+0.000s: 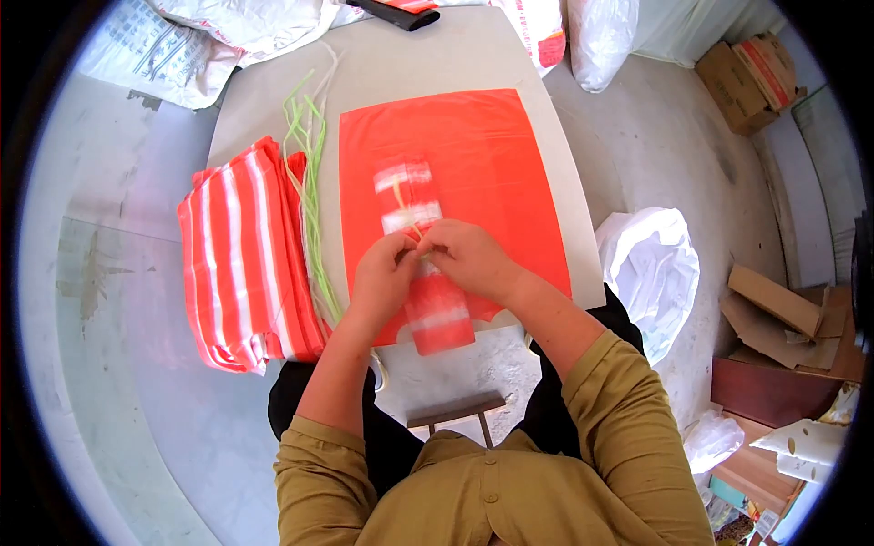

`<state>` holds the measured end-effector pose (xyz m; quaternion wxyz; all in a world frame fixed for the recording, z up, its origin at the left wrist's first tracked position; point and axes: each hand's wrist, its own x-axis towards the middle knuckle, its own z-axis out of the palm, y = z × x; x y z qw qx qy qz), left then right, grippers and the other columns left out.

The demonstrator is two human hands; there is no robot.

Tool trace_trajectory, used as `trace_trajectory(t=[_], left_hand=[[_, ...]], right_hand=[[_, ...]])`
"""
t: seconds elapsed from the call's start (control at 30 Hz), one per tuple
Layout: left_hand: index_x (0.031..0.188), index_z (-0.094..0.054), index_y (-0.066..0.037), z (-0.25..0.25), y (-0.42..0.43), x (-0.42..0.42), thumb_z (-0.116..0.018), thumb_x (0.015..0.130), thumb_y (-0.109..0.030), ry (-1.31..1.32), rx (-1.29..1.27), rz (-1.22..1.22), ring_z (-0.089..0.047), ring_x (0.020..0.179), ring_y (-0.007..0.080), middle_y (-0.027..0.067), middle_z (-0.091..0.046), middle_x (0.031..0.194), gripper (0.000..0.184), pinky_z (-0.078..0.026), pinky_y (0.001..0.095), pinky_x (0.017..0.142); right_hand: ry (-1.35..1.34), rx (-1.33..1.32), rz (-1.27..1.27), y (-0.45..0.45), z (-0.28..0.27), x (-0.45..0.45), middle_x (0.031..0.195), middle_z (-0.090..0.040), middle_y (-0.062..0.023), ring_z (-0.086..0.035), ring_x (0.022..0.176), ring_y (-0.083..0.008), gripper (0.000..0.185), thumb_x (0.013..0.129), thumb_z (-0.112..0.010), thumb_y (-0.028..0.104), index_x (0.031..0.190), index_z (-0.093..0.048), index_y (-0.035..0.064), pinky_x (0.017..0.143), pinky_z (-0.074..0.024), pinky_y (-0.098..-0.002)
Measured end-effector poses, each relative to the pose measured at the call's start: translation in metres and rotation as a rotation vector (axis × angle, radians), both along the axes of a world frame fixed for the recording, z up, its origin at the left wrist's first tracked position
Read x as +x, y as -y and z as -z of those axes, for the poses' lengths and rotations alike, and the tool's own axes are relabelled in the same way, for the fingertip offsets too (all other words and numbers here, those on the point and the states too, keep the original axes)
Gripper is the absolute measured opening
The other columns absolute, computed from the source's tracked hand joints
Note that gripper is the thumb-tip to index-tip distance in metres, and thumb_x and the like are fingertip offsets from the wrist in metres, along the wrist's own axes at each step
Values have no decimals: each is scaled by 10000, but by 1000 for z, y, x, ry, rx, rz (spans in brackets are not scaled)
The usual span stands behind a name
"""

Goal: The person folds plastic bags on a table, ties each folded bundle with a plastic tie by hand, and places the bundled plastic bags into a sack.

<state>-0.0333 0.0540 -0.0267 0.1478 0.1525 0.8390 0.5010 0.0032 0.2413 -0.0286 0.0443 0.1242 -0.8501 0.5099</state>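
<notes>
A narrow folded bundle of red-and-white striped plastic lies on a flat red plastic sheet, its near end reaching past the table edge. Around its middle, my left hand and my right hand meet with fingertips pinched together on a thin yellowish string. One end of the string trails over the bundle's far part. Motion blurs the bundle, and whether the string is knotted cannot be made out. To the left sits a stack of striped plastic bags, with loose green strings beside it.
The grey table has white printed sacks at its far left and a black-and-red item at its far edge. An open white bag stands on the floor at right. Cardboard boxes lie farther right.
</notes>
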Motion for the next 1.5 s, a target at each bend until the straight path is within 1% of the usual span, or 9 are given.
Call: trace_trajectory(t=[0.4, 0.67, 0.8, 1.0, 1.1, 1.17, 1.2, 1.3, 1.5], left_hand=[[886, -601, 19, -7, -2, -1, -660, 897, -63, -167, -225, -141, -650, 845, 333, 180, -635, 867, 102, -510, 417, 763], [1119, -577, -2, -13, 10, -4, -673, 909, -99, -376, -216, -230, -654, 854, 329, 177, -633, 1031, 250, -531, 396, 760], [1277, -502, 3, 6, 23, -1, -654, 960, -137, -9, -56, -177, -661, 873, 226, 150, -614, 1104, 378, -545, 362, 764], [1433, -432, -88, -10, 25, 6, -590, 1043, -350, 388, 244, -223, -643, 1051, 230, 107, -589, 1241, 496, -583, 367, 867], [1443, -454, -74, -29, 23, 9, -575, 1040, -440, 650, 559, -333, -647, 1123, 252, 139, -606, 1307, 558, -576, 406, 927], [1433, -477, -50, -41, 23, 12, -579, 1031, -470, 902, 845, -411, -646, 1173, 276, 163, -613, 1347, 590, -565, 436, 969], [1341, -557, -27, -34, 25, 10, -608, 1031, -326, 1001, 938, -462, -645, 1177, 317, 180, -642, 1303, 434, -556, 461, 976], [1348, -540, -17, -13, 24, 9, -603, 1028, -265, 962, 958, -366, -646, 1176, 315, 178, -637, 1296, 410, -555, 469, 990], [1362, -500, 1, -3, 14, 13, -600, 982, -174, 947, 1026, -402, -632, 1182, 334, 186, -621, 1290, 430, -538, 488, 1020]], right_hand=[[269, 33, -214, -35, -18, 8, 1006, -590, -98, -611, 968, -221, 40, 890, -693, 26, 925, -677, 39, 834, -508, -333], [322, 73, -38, -37, -28, 11, 1104, -654, -132, -642, 1036, -280, 370, 932, -645, 83, 1295, -599, 31, 910, -520, -362], [358, 288, 23, -28, -25, 9, 1222, -635, -170, -625, 1136, -289, 534, 987, -587, 156, 1483, -439, 28, 972, -504, -353], [380, -249, 120, 1, -32, 16, 1272, -615, -167, -614, 1181, -242, 499, 1037, -531, 153, 1506, -402, 42, 1027, -486, -371], [367, -765, -140, 6, -40, 21, 1335, -593, -134, -592, 1206, -222, 510, 1042, -537, 154, 1515, -385, 43, 1038, -484, -372], [313, -626, -15, 8, -41, 19, 1379, -569, -131, -586, 1229, -229, 536, 1038, -554, 151, 1527, -362, 43, 1049, -479, -359], [284, -556, 49, 7, -42, 17, 1401, -557, -130, -583, 1240, -233, 550, 1036, -563, 149, 1533, -351, 43, 1054, -477, -353], [405, -342, 242, 6, -27, 12, 1392, -557, -177, -565, 1299, -265, 640, 1005, -631, 169, 1544, -315, 30, 1092, -471, -400], [793, -1002, 49, 20, -13, 27, 1397, -554, -164, -579, 1277, -245, 703, 983, -688, 186, 1555, -313, 27, 1027, -528, -404]])
